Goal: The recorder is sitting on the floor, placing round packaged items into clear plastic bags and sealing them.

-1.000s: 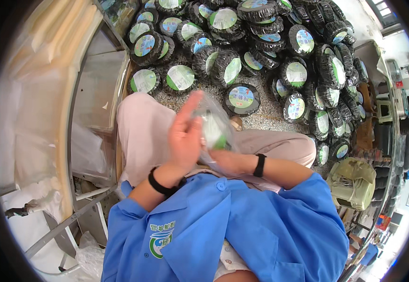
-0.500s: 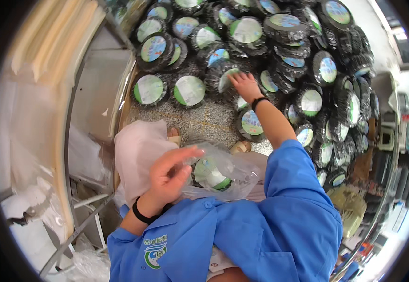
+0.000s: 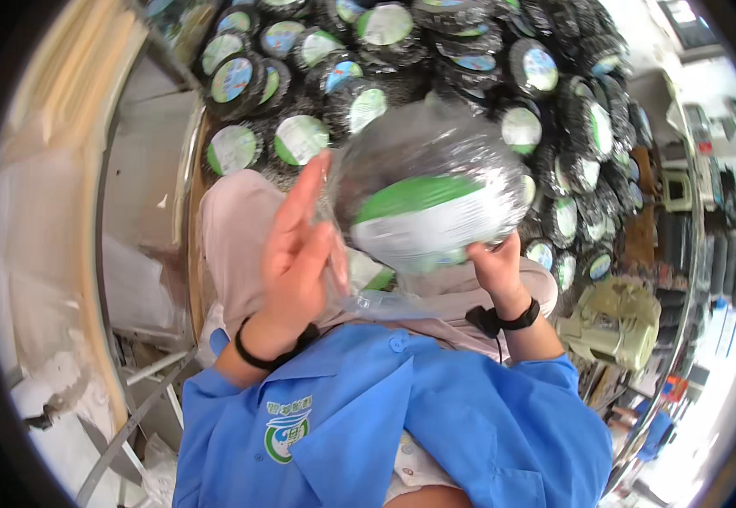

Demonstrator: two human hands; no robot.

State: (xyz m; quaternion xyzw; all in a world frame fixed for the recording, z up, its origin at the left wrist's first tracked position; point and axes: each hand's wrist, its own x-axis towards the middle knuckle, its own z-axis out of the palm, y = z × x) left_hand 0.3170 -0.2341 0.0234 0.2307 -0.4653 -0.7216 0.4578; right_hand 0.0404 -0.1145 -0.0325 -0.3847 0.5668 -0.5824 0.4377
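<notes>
While I look down over the blue sleeves, my right hand (image 3: 496, 269) grips the lower right edge of a black coil (image 3: 431, 199) with a green and white label, fingers curled under it, wrist bent back and ringed by a black band. The coil sits raised in front of my chest, inside a clear bag (image 3: 368, 296) that drapes below it. My left hand (image 3: 296, 254) stands upright just beside the coil's left edge, palm flat against the bag, fingers straight and close together, holding nothing closed. Behind, the pile (image 3: 469, 76) of similar coils covers the floor.
</notes>
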